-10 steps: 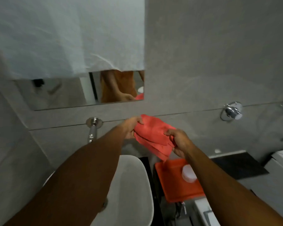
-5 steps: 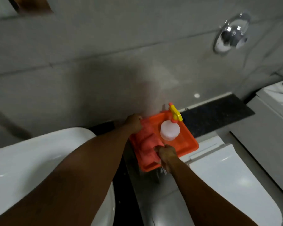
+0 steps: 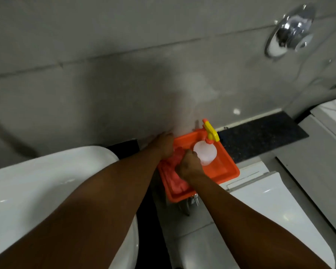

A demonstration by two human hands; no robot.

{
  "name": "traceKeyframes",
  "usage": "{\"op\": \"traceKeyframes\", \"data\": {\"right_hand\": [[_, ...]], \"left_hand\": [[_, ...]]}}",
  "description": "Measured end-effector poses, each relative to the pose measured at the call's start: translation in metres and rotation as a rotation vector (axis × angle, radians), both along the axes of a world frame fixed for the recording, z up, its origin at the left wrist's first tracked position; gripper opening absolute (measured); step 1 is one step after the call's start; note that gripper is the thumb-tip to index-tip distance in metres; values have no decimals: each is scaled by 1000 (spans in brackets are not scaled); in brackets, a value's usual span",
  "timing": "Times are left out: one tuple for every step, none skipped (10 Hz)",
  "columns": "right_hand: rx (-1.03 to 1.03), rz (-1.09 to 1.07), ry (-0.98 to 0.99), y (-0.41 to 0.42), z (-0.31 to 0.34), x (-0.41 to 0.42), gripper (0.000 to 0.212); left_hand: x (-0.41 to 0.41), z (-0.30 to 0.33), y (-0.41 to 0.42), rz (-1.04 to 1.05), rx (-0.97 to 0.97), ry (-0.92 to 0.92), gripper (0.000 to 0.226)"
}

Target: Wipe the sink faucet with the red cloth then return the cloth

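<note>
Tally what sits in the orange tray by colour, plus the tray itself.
Orange: 1, the tray
Red: 1, the cloth, under both hands
White with a yellow trigger: 1, the spray bottle
Total: 3

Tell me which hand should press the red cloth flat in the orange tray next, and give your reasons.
Probably the right hand. It sits on the middle of the red cloth in the orange tray. The left hand is at the cloth's far end by the wall, so it would have to shift.
</note>
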State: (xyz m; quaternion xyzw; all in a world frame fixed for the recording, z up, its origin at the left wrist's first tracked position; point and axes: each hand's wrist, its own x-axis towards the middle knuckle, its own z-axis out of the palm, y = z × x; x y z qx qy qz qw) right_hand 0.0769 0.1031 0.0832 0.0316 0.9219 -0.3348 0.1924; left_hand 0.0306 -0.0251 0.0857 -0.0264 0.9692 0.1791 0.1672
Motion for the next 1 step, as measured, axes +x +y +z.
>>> {"op": "traceKeyframes", "data": {"right_hand": [[-68, 53, 99, -19, 51, 1, 47]], "left_hand": [[9, 43, -17, -17, -7, 78, 53]]}}
